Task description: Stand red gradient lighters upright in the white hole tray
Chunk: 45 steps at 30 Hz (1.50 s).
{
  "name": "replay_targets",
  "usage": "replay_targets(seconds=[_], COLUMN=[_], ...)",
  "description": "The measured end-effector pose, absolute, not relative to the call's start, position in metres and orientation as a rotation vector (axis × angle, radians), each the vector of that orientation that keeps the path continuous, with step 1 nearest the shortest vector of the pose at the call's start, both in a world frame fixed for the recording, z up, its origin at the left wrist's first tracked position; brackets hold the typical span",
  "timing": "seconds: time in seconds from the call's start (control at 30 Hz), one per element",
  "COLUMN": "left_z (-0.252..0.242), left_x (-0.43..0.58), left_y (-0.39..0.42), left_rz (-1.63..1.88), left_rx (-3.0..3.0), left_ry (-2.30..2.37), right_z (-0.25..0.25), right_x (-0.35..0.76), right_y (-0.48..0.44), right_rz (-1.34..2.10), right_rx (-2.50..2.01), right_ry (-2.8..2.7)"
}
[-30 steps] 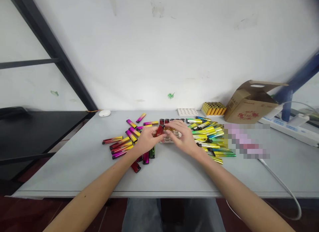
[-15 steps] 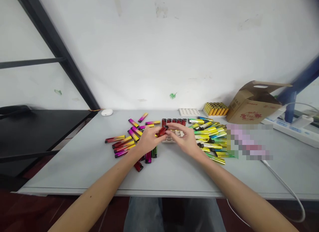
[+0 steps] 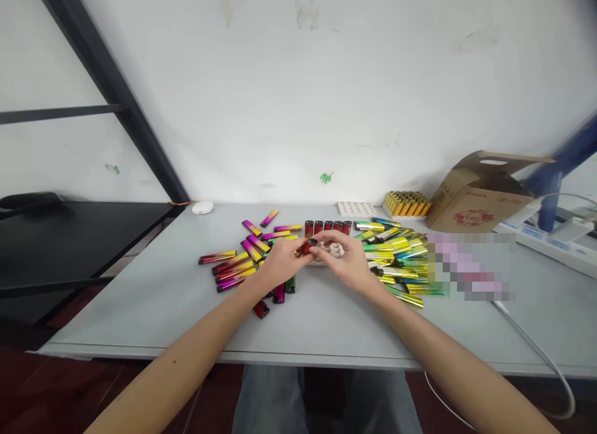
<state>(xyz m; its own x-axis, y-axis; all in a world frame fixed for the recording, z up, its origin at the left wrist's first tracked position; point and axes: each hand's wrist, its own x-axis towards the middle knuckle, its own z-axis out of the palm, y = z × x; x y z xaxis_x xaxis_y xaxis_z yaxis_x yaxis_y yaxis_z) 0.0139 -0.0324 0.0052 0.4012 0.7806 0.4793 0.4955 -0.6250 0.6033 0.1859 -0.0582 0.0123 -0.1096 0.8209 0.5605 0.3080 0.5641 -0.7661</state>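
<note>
My left hand (image 3: 278, 263) and my right hand (image 3: 345, 260) meet over the middle of the grey table (image 3: 153, 303). Both pinch one red lighter (image 3: 306, 247), which lies tilted between their fingertips. Just under the hands sits a white holed tray (image 3: 332, 252), partly hidden. A short row of red lighters (image 3: 327, 226) stands upright behind it. Pink, red and yellow lighters (image 3: 233, 266) lie loose to the left. A heap of yellow and green lighters (image 3: 394, 253) lies to the right.
At the back stand an empty white tray (image 3: 356, 208), a tray of yellow lighters (image 3: 407, 204) and an open cardboard box (image 3: 480, 194). A power strip (image 3: 550, 241) and a white cable (image 3: 536, 347) run along the right. A black shelf (image 3: 69, 235) stands left.
The red lighter has dropped a little and tilted flatter between my fingers. Both hands stay together over the tray. The view has shifted slightly.
</note>
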Motion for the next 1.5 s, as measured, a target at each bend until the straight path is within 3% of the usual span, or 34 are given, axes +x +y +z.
replay_targets(seconds=[0.3,0.53,1.0,1.27,1.5], left_z=[0.014,0.003,-0.008,-0.003,-0.007], left_x=[-0.011,-0.020,-0.014,-0.022,-0.017], left_y=[-0.017,-0.005,-0.001,-0.004,-0.005], left_rz=[1.073,0.795,0.765,0.640,0.570], left_rx=[2.445,2.602,2.657,2.681,2.696], left_ry=[1.162,1.283,1.313,1.274,1.282], right_z=[0.003,-0.006,-0.006,0.009,0.014], right_x=[0.191,0.195,0.194,0.219,0.269], right_y=[-0.048,-0.042,-0.032,-0.027,-0.022], right_rz=[0.587,0.264,-0.495,-0.323,0.194], right_rx=[-0.983,-1.070,-1.116,-1.235,-1.522], right_ry=[-1.439,-1.769,-2.065,-2.037,-2.184])
